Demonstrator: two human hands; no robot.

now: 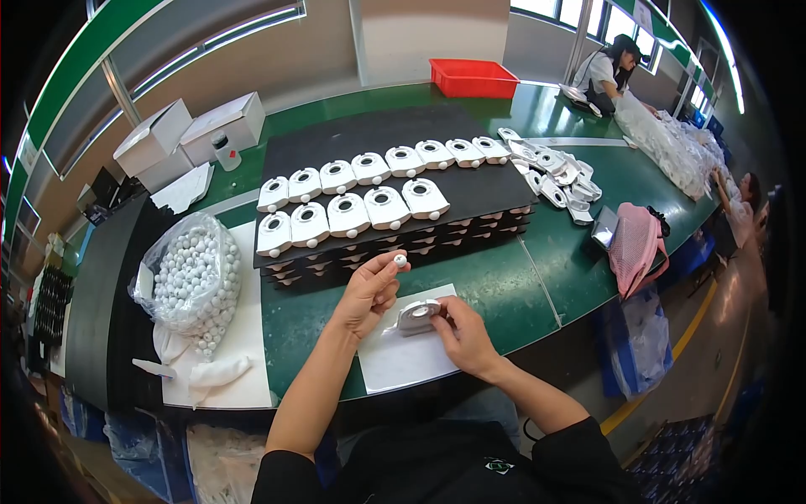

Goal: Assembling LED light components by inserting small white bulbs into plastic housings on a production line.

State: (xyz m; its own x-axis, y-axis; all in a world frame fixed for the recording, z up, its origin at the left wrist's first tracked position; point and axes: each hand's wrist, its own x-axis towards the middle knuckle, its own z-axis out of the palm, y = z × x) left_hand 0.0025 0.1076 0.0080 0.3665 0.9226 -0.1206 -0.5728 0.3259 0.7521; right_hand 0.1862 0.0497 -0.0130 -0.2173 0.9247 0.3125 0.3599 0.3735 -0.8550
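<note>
My left hand (369, 292) pinches a small white ball (400, 261) between thumb and fingertips, raised over the near edge of the stacked black boards. To its right, my right hand (466, 338) grips a white plastic housing (417, 317) with a round hole, tilted up above a white paper sheet (403, 366). The ball and the housing are apart. Beyond my hands, two rows of similar white housings (345, 215) lie on the top black board (336, 143), many with a white ball at the near edge. A clear bag of white balls (189, 273) stands at the left.
Loose white housings (554, 172) are heaped right of the boards, near a pink mesh bag (636, 248). A red bin (474, 78) and white boxes (222, 126) stand at the back. A bottle (225, 151) is beside the boxes. One person (609, 71) works at the far right.
</note>
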